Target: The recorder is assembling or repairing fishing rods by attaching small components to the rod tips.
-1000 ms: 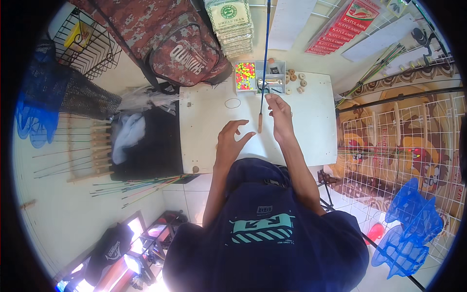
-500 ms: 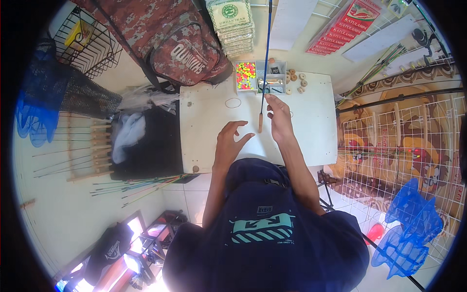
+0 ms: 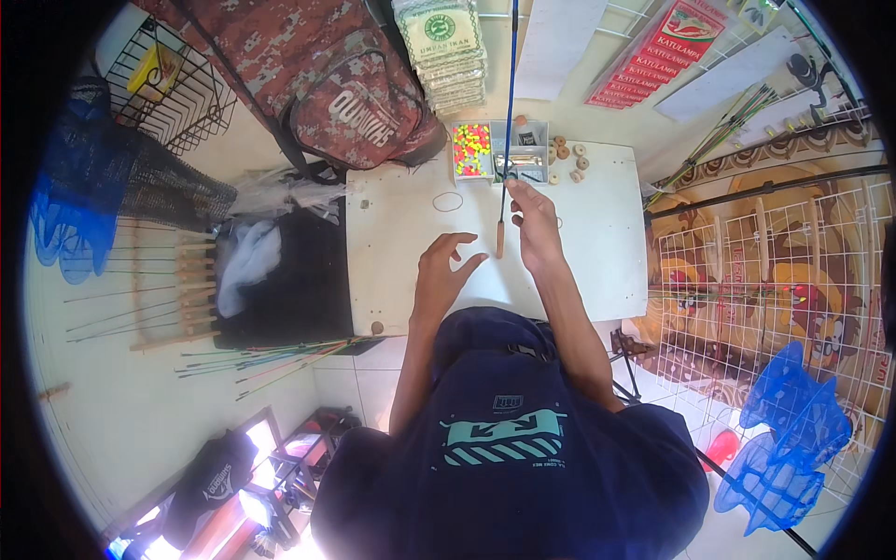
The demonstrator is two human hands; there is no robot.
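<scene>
A thin blue fishing rod [image 3: 512, 84] stretches from the upper edge down over the white table, and its short wooden handle [image 3: 500, 241] points toward me. With fingertips and thumb closed, my right hand [image 3: 537, 224] pinches the dark shaft just above that handle. My left hand [image 3: 442, 271] hovers to the left of the handle, thumb and fingers apart, and holds nothing. Behind the rod sits a divided tray [image 3: 456, 161] with pink and yellow beads [image 3: 472, 149] on its left side and small packets and parts on its right.
The white table [image 3: 401, 252] carries a thin ring [image 3: 447, 202] at left and round wooden pieces [image 3: 560, 149] right of the tray. A camouflage bag [image 3: 350, 103] leans at the back left. Several thin rods [image 3: 271, 359] jut out by the left corner. Blue nets [image 3: 784, 420] hang at right.
</scene>
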